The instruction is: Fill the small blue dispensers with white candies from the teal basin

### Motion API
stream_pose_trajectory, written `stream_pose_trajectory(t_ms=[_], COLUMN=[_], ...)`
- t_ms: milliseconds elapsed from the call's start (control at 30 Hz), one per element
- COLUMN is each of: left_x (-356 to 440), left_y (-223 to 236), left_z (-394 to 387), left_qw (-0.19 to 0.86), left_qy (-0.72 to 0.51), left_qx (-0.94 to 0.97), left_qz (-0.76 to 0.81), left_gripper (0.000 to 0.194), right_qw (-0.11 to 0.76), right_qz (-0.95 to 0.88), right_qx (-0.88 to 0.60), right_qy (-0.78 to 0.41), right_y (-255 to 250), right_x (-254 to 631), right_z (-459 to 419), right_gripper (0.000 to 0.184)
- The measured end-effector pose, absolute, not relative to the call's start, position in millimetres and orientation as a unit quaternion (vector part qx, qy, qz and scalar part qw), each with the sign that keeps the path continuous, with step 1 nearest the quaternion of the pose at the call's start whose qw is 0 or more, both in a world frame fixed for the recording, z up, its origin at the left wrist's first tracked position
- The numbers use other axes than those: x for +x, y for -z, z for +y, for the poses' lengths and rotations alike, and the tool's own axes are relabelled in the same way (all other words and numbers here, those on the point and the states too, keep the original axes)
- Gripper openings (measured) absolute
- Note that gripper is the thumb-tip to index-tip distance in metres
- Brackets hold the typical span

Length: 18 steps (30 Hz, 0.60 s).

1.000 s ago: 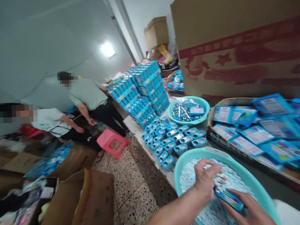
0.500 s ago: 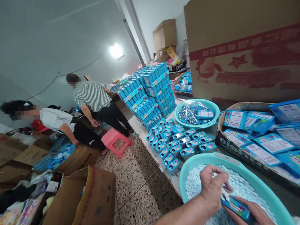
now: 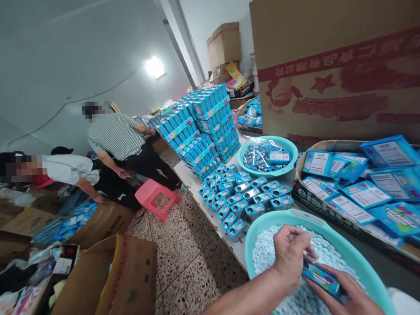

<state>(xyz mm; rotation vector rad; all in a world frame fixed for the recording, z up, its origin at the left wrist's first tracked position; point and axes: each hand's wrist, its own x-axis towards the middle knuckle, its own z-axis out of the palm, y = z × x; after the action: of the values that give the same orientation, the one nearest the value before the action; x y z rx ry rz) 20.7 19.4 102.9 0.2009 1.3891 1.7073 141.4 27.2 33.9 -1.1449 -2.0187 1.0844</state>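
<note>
My right hand is wrapped around a small blue printed box, held tilted over a turquoise basin. The basin holds a heap of small pale white-blue candies. At the box's upper left end, my left hand has its fingers curled together, close against the opening. What those fingers hold, if anything, is hidden. Just beyond the basin, rows of similar small boxes stand on the white table, dark round holes showing on their faces.
A second turquoise basin holds shiny wrapped pieces. To the right, a carton is full of blue packs, with a large cardboard box behind. Stacked blue trays rise farther back. Two people stand left, near a pink stool.
White candies showing at my left fingers and the box's end are no longer visible there. The left fingers have closed more over that end. The whole view has shifted slightly.
</note>
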Motion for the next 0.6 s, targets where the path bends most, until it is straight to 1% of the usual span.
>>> stream_pose_trajectory(t_ms=[133,233,333,433,533,600], left_x=[18.1,15.6,15.4,20.7,25.0,20.8], left_y=[-101.5,-99.7,-98.3,-99.3,-101.1,-99.9], left_z=[17.3,17.0,18.5,19.3,19.3,18.6], left_qw=[0.435,0.426,0.431,0.459,0.494,0.499], left_qy=[-0.692,-0.694,-0.695,-0.686,-0.664,-0.659], left_qx=[0.126,0.138,0.138,0.15,0.151,0.154], left_qz=[0.561,0.564,0.558,0.545,0.541,0.541], left_gripper=[0.03,0.025,0.026,0.026,0.027,0.028], right_qw=[0.31,0.302,0.317,0.327,0.322,0.321], right_qz=[-0.744,-0.739,-0.728,-0.717,-0.695,-0.683], right_qx=[-0.421,-0.418,-0.43,-0.436,-0.45,-0.449], right_qy=[-0.416,-0.434,-0.431,-0.435,-0.46,-0.479], right_y=[-46.7,-57.6,-63.9,-62.7,-57.4,-56.3], right_x=[135.3,132.6,133.0,134.7,137.5,142.5], right_z=[23.4,22.6,23.2,23.3,23.4,22.7], right_gripper=[0.041,0.036,0.032,0.029,0.029,0.029])
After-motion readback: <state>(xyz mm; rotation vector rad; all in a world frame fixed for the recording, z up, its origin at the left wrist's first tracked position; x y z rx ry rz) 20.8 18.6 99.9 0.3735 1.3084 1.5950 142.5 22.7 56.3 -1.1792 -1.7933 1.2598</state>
